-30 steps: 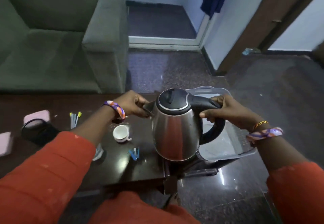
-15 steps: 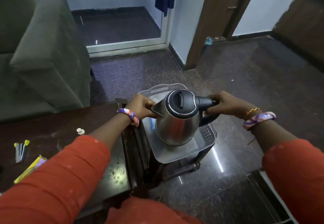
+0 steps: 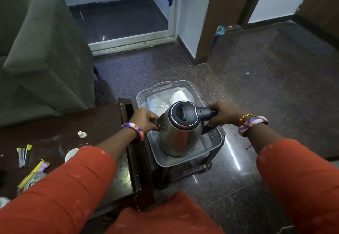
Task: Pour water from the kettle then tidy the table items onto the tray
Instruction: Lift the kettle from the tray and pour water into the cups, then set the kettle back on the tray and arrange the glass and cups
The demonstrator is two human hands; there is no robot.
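At frame centre a steel kettle [image 3: 176, 134] sits in a grey tray [image 3: 216, 138], hiding most of its floor. The right hand [image 3: 222, 112] holds the handle; the left hand [image 3: 145, 119] pinches the spout. A cup [image 3: 70, 154] on the worktop [image 3: 55, 133], lower left, is half hidden by a sleeve [image 3: 73, 184].

Kettle [image 3: 178, 129] carried off counter [image 3: 60, 129] one second ago, rightward toward 3 o'clock, now down over grey tray [image 3: 216, 138], base on or just above tray floor. Both hands went with it: right hand [image 3: 224, 113] on black handle, left hand [image 3: 145, 119] at spout. View swung right; cup [image 3: 70, 154] now at 9 o'clock of kettle.
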